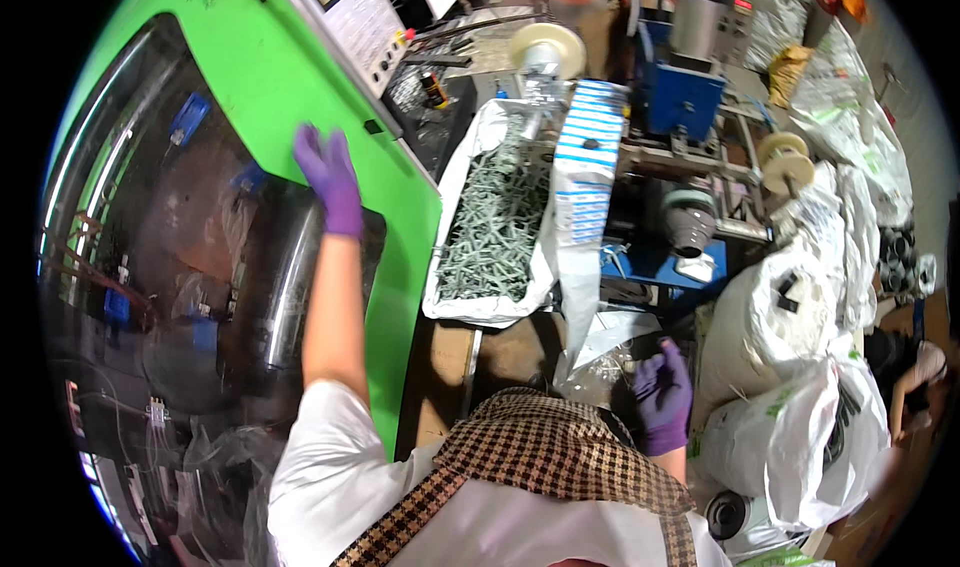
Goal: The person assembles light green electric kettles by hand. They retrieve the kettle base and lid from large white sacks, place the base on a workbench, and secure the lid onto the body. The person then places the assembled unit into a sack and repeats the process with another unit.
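Nearest the viewer: brown-and-black checked cloth apron (545, 445) over a white short-sleeved top. Right hand (662, 399), in a purple glove, fingers partly curled, beside a crumpled clear plastic bag (597, 379) – cannot tell whether it grasps anything. To its right, bulging white woven sacks (745, 332) stand close together.

Left arm extended forward; left hand (332, 185), also purple-gloved, is released, fingers spread, nothing in it. It lies over a bright green machine panel (395, 282), at the edge of that panel's large dark see-through window (185, 307); contact with the surface cannot be told.

Between the two hands and slightly ahead: a white-lined oblong tub (485, 314), heaped with slim grey-green pieces (495, 227). A long blue-and-white striped plastic strip (590, 162) hangs along its right side, lower end near the clear bag.

Beyond – a pale grey control box (365, 32) with a red button, upper left; a cream flanged spool (560, 49) past the tub; a blue metal machine (685, 102) farther right. Another person (925, 362) shows at the far right edge.
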A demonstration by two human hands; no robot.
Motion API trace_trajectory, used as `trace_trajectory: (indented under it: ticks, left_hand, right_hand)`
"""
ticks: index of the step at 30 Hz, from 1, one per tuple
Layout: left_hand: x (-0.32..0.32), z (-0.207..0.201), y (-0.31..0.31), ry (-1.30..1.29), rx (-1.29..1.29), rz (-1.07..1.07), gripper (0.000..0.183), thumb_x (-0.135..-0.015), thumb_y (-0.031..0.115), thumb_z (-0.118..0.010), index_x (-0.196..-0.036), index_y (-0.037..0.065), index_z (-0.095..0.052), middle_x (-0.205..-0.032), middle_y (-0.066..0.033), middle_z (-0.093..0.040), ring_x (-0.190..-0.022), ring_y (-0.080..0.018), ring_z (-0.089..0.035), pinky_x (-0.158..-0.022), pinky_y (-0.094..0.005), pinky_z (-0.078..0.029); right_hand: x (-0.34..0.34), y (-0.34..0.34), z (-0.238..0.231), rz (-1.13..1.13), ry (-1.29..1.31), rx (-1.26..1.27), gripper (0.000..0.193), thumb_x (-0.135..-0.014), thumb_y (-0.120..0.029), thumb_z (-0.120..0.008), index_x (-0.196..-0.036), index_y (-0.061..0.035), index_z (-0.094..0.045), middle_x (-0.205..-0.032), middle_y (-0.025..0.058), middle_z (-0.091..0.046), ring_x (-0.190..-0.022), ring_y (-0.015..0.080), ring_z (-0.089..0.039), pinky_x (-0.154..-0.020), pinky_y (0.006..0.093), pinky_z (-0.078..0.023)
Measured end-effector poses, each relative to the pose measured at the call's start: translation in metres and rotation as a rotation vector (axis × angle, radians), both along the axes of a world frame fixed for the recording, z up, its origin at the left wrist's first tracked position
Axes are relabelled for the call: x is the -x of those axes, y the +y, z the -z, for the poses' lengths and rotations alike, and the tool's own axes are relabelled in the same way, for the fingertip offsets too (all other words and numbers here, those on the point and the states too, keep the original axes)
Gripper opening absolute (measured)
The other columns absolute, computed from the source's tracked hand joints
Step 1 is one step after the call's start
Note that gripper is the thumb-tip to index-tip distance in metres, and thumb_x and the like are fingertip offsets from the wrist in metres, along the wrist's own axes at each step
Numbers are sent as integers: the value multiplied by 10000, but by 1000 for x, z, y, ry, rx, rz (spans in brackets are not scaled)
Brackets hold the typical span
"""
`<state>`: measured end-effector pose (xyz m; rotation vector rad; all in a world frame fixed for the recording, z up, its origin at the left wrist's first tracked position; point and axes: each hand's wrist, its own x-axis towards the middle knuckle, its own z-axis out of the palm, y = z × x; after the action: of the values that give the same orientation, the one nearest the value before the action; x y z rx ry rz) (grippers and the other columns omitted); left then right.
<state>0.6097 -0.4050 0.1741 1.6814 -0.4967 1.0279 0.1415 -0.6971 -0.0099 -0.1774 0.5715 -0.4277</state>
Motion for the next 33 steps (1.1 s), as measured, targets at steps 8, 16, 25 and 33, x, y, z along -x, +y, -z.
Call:
trace_trajectory:
  ticks: [8, 16, 25, 33]
  left_hand:
    - [-174, -85, -29, 607, 267, 573, 329, -897, 273, -722, -926, -49, -660, -764, -93, -645, -594, -164, -610, -581, -347, -556]
    - [-195, -71, -30, 547, 346, 528, 172, -860, 91, -651, -724, 3, -593, -612, -38, -489, -458, -148, -446, -410, -334, -395]
    - [-128, -79, -3, 527, 419, 385, 160, -868, 47, -628, -739, 21, -536, -655, -50, -500, -509, -150, -457, -434, -330, -430]
    - [25, -78, 61, 495, 510, 244, 108, -850, 54, -641, -799, 37, -547, -620, -27, -459, -503, -135, -434, -452, -329, -423]
  right_hand:
    - [-60, 61, -14, -132, 142, 92, 207, -1019, -227, -539, -1165, -100, -612, -818, -4, -580, -682, 132, -531, -651, 294, -507]
    - [-63, 67, -32, -350, 132, 168, 249, -1012, -231, -556, -1205, -76, -581, -843, 7, -569, -754, 146, -546, -732, 299, -494]
    - [-51, 5, -8, -501, 56, 130, 216, -1009, -190, -554, -1187, -69, -572, -804, 12, -557, -714, 160, -548, -679, 304, -498]
    - [-128, 7, -4, -988, 10, 213, 256, -1013, -171, -538, -1222, -26, -567, -764, 23, -532, -669, 144, -514, -666, 287, -463]
